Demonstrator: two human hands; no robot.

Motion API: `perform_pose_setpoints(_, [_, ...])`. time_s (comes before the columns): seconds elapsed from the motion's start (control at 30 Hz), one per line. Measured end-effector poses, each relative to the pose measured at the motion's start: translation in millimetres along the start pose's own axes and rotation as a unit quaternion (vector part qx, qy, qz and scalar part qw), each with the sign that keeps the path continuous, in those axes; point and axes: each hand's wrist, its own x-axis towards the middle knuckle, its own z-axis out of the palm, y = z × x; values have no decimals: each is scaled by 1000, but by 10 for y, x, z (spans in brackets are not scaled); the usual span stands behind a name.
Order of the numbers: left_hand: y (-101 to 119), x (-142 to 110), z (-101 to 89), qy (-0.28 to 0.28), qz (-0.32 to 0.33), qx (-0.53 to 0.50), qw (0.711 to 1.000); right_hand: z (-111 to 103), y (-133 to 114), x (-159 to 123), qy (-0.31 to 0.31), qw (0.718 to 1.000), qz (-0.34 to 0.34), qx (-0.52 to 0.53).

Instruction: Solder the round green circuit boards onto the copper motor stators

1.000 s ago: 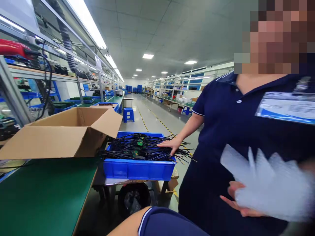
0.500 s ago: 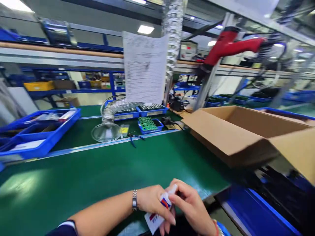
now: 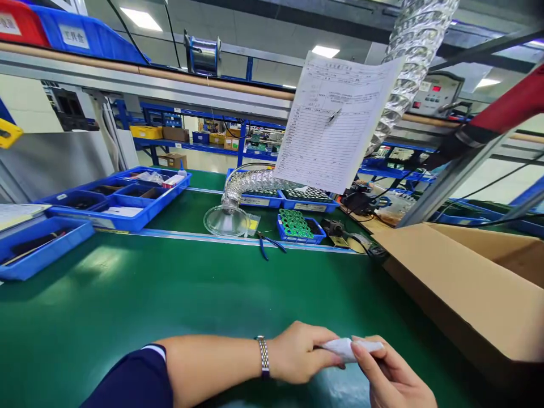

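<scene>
A small white packet, rolled or folded narrow, is held above the near edge of the green mat. My left hand, with a metal watch on the wrist, pinches its left end between thumb and fingers. At the packet's other end, the thumb and fingers of my right hand are closed on it. Print on the packet does not show from this side, and its contents are hidden. Farther back, blue-handled pliers lie on the mat, apart from both hands.
On the right stands an open cardboard box. Green circuit boards sit in a small blue tray beside a clear extraction hood. Blue divided bins line the left. A printed sheet hangs over the bench's back.
My view has swung left, so the box sits farther right. Both hands have turned the packet from slanted to nearly level, and its blue and red print no longer shows.
</scene>
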Motion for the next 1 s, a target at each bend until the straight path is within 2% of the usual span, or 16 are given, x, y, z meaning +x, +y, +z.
perform_pose_setpoints(0.07, [9, 17, -23, -37, -78, -106, 991, 10, 33, 47, -12, 1000, 10, 8])
perform_pose_setpoints(0.13, [17, 17, -34, -5, -101, -77, 992, 43, 77, 88, -1, 1000, 14, 13])
perform_pose_setpoints(0.23, [31, 7, -56, 105, -61, 80, 989, 119, 121, 146, 22, 999, 32, 33])
perform_pose_setpoints(0.33, [36, 29, -119, 150, -1, 121, 981, 165, 98, 216, 4, 994, 52, 93])
perform_pose_setpoints(0.4, [26, 65, -178, 126, 9, 75, 989, 172, 69, 271, -13, 990, 55, 129])
perform_pose_setpoints(0.47, [7, 106, -226, 66, -42, -27, 997, 176, 64, 326, -29, 988, 58, 142])
perform_pose_setpoints(0.53, [-17, 136, -249, 12, -112, -140, 984, 197, 95, 374, -29, 990, 60, 126])
perform_pose_setpoints(0.57, [-30, 143, -250, 5, -128, -170, 977, 215, 120, 395, -21, 992, 61, 113])
perform_pose_setpoints(0.6, [-42, 146, -248, 14, -127, -173, 977, 238, 149, 413, -7, 993, 61, 101])
perform_pose_setpoints(0.67, [-64, 143, -243, 61, -99, -108, 987, 285, 203, 442, 17, 994, 62, 92])
perform_pose_setpoints(0.73, [-84, 143, -246, 106, -64, -36, 992, 323, 235, 468, 25, 992, 65, 107])
perform_pose_setpoints(0.8, [-99, 158, -259, 121, -52, -26, 991, 339, 240, 492, 19, 988, 68, 137])
perform_pose_setpoints(0.9, [-107, 205, -290, 100, -66, -88, 989, 318, 225, 520, 4, 983, 69, 171])
perform_pose_setpoints(1.0, [-98, 244, -318, 33, -125, -184, 974, 276, 230, 533, -14, 984, 66, 165])
